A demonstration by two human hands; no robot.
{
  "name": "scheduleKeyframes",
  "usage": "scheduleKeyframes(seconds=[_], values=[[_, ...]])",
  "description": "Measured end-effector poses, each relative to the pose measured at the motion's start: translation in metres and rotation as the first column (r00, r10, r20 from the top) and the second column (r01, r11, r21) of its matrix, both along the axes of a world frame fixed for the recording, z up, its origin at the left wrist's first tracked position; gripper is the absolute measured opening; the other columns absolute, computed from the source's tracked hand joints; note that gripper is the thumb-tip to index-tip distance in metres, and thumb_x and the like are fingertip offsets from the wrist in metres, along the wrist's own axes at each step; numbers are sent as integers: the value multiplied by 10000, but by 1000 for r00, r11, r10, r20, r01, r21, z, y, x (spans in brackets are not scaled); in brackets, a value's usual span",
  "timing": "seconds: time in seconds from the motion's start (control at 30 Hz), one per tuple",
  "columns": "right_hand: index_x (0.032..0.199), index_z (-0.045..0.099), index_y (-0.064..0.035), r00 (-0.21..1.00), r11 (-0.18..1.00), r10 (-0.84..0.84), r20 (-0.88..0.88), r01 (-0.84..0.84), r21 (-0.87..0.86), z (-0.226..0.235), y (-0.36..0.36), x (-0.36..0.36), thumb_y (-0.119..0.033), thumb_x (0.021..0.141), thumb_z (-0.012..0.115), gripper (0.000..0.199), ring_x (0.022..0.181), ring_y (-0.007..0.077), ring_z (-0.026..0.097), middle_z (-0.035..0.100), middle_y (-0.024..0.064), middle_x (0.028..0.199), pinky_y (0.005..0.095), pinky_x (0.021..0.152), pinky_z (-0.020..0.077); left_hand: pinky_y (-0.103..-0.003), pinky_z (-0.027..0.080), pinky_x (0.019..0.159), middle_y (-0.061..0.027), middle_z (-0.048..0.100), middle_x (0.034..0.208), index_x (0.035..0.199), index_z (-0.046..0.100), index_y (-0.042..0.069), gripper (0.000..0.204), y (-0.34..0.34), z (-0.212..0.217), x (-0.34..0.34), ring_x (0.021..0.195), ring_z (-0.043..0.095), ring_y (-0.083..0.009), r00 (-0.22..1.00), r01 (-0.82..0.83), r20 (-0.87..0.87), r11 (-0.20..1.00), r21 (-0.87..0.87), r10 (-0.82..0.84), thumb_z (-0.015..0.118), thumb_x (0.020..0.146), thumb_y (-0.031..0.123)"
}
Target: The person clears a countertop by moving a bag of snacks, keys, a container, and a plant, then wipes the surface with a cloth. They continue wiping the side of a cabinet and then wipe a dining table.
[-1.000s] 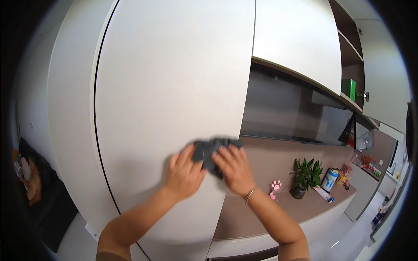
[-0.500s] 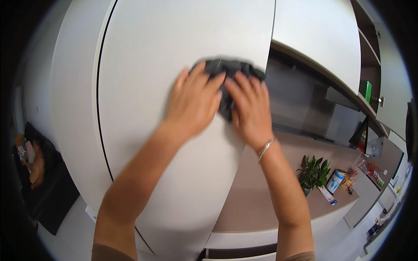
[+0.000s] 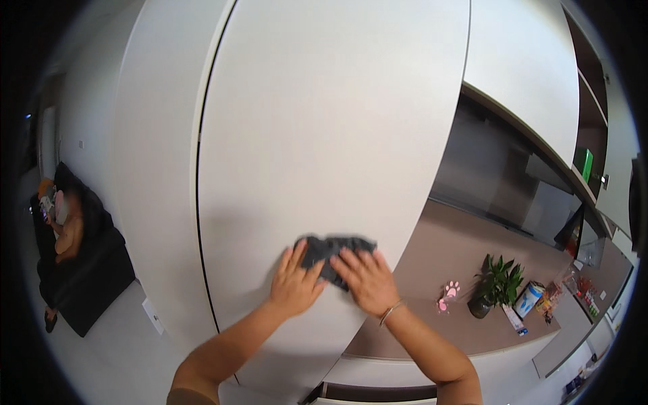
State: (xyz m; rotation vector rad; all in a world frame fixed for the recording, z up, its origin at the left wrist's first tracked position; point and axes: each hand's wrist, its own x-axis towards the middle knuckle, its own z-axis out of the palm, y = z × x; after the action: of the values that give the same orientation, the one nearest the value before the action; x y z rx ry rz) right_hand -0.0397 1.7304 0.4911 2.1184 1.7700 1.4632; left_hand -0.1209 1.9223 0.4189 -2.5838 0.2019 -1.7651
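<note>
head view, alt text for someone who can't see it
Two bare hands press a dark grey cloth against a tall white cabinet panel. To the right, a potted plant stands on a brown counter; far left, a person sits on a black sofa.

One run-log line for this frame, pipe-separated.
left hand: fingers on dark gray cloth | right hand: fingers on same cloth | cloth: against white panel | right: potted plant on brown counter
</note>
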Motion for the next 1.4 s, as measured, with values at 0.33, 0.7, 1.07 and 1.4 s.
scheduleKeyframes(seconds=[0.33, 0.7, 1.07, 1.4], values=[[1352, 524, -144, 951, 935, 77, 300, -174, 309, 245, 103, -31, -80, 868, 557, 490, 1303, 307, 419, 483, 81, 1424, 450, 1108, 305, -499, 290, 1109, -172, 560, 1246, 1367, 471, 35, 484, 84, 281, -27, 1254, 458, -353, 936, -102, 347, 986, 131, 50, 560, 930, 222], [1369, 494, -218, 930, 853, 13, 368, -202, 481, 336, 194, -39, -199, 926, 541, 445, 1337, 322, 368, 436, 54, 1462, 484, 1137, 254, -495, 319, 1097, -207, 552, 1236, 1363, 461, 2, 455, 168, 395, -34, 1222, 470, -373, 894, -116, 448, 964, 238, -3, 442, 924, 120], [1356, 530, -174, 1000, 979, -6, -2, 7, 204, 55, 204, -77, -143, 786, 619, 578, 1187, 291, 474, 506, 79, 1390, 469, 1042, 326, -569, 214, 1140, -300, 309, 1472, 1439, 338, -41, 625, 184, 74, -60, 1394, 259, -473, 1000, 11, 24, 1000, 19, -12, 538, 864, 100], [1439, 453, -206, 992, 994, -31, -125, 17, -112, -141, 197, -57, -233, 899, 518, 544, 1136, 202, 519, 494, 29, 1426, 418, 1074, 309, -624, 141, 1136, -363, 175, 1479, 1431, 254, -133, 847, 172, -112, -86, 1387, 130, -562, 930, 150, -301, 966, -211, -210, 688, 801, 230]])
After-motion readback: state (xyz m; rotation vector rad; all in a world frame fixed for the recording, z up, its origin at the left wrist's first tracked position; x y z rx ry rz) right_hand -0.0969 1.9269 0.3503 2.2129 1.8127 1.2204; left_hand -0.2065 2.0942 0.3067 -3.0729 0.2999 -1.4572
